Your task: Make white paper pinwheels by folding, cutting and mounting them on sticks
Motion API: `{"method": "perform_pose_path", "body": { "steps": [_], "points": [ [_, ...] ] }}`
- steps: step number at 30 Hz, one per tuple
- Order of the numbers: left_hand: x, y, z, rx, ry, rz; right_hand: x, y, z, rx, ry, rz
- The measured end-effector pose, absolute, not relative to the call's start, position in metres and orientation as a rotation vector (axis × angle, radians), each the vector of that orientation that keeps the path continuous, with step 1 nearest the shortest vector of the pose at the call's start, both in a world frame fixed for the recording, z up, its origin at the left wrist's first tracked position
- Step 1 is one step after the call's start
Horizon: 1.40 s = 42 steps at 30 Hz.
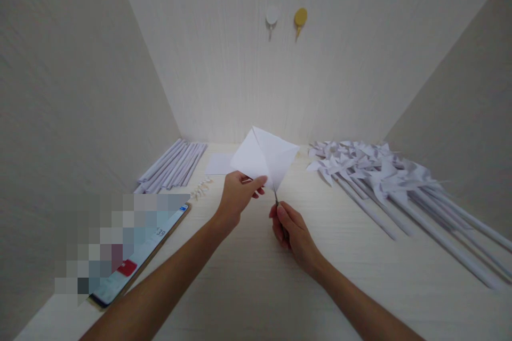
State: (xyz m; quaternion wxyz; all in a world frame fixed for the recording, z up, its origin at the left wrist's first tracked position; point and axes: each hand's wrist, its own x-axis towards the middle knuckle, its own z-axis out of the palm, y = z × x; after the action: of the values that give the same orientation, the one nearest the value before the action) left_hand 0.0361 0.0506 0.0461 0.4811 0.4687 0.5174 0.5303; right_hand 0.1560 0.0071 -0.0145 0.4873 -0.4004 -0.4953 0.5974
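The left hand [237, 192] pinches a creased white paper square [264, 159] held above the surface [248, 277]. Just below that grip, the right hand [291, 230] is closed around small scissors [276, 198] cutting its lower corner.

white paper square [262, 157], white pinwheels [368, 168], one white hook [272, 16], one yellow hook [300, 17]

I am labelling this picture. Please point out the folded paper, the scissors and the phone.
folded paper [262, 157]: head view, middle of the white sheet.
scissors [276, 198]: head view, blades just below the paper's lower tip.
phone [154, 248]: head view, unblurred part of the screen.
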Motion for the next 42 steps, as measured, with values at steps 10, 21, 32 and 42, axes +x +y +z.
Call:
{"method": "perform_pose_path", "body": {
  "steps": [10, 21, 32, 42],
  "points": [
    [0.0371, 0.0495, 0.0452, 1.147, 1.258, 1.248, 0.1551, 0.0086, -0.0142, -0.956, -1.188, 1.454],
    [0.0378, 0.0481, 0.0517, 1.082, 1.152, 1.204, 0.1562, 0.0084, -0.0145, -0.937, -1.151, 1.488],
    [0.0368, 0.0496, 0.0519, 1.114, 1.183, 1.192, 0.156, 0.0067, -0.0134, -0.949, -1.131, 1.527],
    [0.0365, 0.0496, 0.0516, 1.103, 1.168, 1.202, 0.1559, 0.0065, -0.0121, -0.955, -1.146, 1.505]
  ]
}}
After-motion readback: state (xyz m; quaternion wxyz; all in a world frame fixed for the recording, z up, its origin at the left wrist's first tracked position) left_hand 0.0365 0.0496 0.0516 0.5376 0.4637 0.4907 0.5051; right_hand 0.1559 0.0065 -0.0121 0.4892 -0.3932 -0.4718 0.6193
